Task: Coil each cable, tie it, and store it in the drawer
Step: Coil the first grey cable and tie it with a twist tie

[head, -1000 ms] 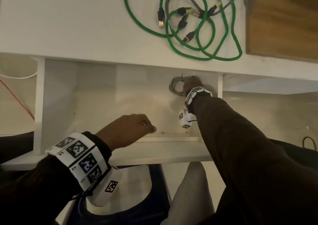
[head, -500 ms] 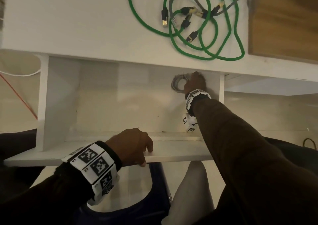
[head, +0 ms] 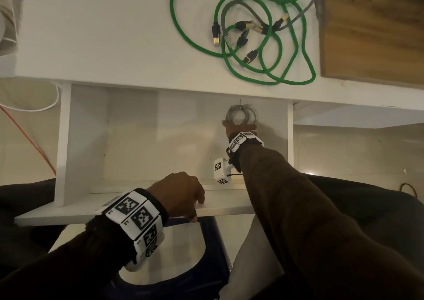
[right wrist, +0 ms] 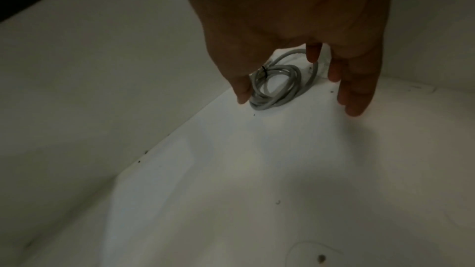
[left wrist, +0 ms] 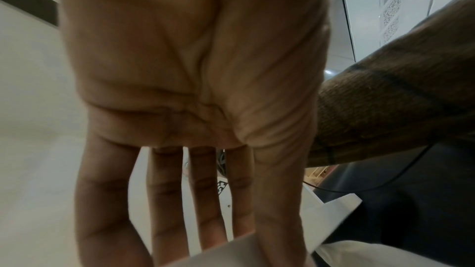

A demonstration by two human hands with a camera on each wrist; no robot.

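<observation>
The white drawer [head: 87, 143] stands pulled out under the desk. A grey cable coil [head: 241, 116], bound with a black tie [right wrist: 263, 70], lies flat in its back right corner. My right hand [head: 238, 127] hovers just in front of the coil. In the right wrist view its fingers [right wrist: 356, 96] hang relaxed above the coil [right wrist: 277, 86] and hold nothing. My left hand [head: 198, 208] grips the drawer front [head: 68, 215], fingers [left wrist: 164, 200] inside and thumb outside. Loose green cables [head: 252, 47] lie tangled with a loose grey cable [head: 296, 17] on the desk top.
A wooden board [head: 371, 29] lies on the desk at the right, beside the cable tangle. A white cord [head: 46, 107] and a red cord [head: 29, 143] run over the floor left of the drawer. A dark blue chair seat [head: 215, 254] sits below the drawer front.
My left hand moved from inside the drawer to its front edge and took hold. My right hand let go of the grey coil and drew back a little, uncovering it.
</observation>
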